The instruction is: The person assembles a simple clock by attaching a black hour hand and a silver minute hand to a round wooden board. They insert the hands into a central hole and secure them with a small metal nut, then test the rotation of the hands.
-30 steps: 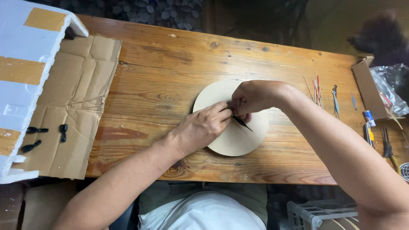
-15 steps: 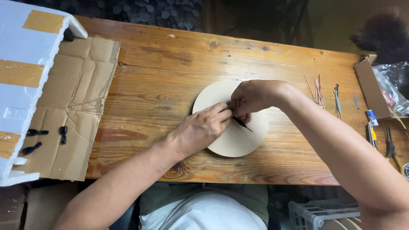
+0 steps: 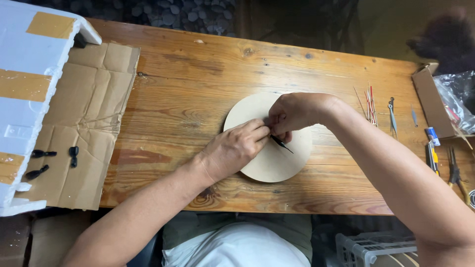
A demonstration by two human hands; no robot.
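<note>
A pale round disc (image 3: 277, 163) lies flat in the middle of the wooden table (image 3: 198, 79). Both my hands meet over its centre. My left hand (image 3: 232, 148) rests on the disc with its fingertips pinched at the middle. My right hand (image 3: 292, 112) curls over the same spot from above. A thin black pointed hand (image 3: 282, 144) sticks out from under my fingers toward the lower right. What lies under the fingertips is hidden.
A flattened cardboard sheet (image 3: 79, 123) with small black parts (image 3: 49, 160) covers the table's left end, beside a white foam block (image 3: 24, 84). Thin red and pale sticks (image 3: 368, 104), small metal tools (image 3: 392, 114), pliers (image 3: 454, 170) and an open cardboard box (image 3: 435, 101) lie at the right.
</note>
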